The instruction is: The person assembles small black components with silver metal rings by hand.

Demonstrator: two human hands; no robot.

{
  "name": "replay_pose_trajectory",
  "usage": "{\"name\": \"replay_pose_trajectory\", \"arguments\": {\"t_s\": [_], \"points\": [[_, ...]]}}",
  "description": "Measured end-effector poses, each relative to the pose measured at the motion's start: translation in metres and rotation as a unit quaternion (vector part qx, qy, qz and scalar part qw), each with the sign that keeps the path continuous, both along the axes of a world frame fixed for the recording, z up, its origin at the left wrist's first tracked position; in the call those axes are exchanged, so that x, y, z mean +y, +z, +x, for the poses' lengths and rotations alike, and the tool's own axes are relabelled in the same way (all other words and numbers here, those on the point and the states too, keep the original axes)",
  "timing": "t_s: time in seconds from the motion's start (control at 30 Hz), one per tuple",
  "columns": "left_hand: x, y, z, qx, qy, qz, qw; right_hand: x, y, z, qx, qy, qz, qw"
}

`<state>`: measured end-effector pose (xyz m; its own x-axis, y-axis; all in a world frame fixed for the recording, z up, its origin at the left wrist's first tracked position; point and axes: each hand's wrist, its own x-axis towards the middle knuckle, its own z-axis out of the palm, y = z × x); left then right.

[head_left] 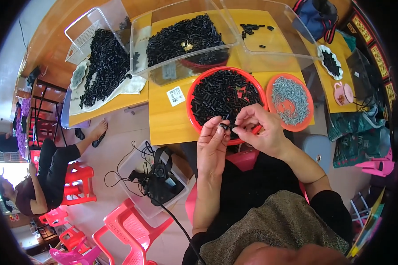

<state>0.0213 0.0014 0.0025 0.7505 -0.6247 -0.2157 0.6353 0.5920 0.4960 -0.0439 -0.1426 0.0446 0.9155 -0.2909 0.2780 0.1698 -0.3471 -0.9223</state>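
Just over the near rim of a red basin (192, 115), my two hands are close together. The fingertips of my left hand (213, 140) pinch a small black cylindrical part (224, 126). My right hand (263, 130) is closed with thumb and forefinger at a dark piece touching or beside that part; its shape is mostly hidden. Many similar short black parts (221, 90) fill the basin. Right of it sits an orange-red plate (272, 81) spread with small silvery metal pieces (292, 99) that look like screws or pins.
A clear bin (139, 66) of black parts stands behind the basin; another clear bin (283, 56) sits right. More black parts (104, 66) heap on a cloth at left. A box with cables (161, 181) and a red chair (128, 225) are on the floor. A person (35, 185) sits far left.
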Motion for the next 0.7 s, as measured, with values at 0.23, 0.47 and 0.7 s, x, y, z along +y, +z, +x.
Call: {"name": "replay_pose_trajectory", "arguments": {"t_s": [0.23,0.47,0.7], "points": [[0.006,0.003,-0.003,-0.017,0.017,0.015,1.000,0.012,0.006,0.000,-0.025,-0.001,-0.114,0.993],[0.008,-0.001,-0.004,-0.037,0.044,0.028,0.998,0.016,0.004,-0.003,-0.014,0.001,-0.086,0.996],[0.005,0.003,-0.008,-0.049,0.041,0.036,0.997,0.019,0.002,-0.005,-0.001,0.001,-0.016,1.000]]}}
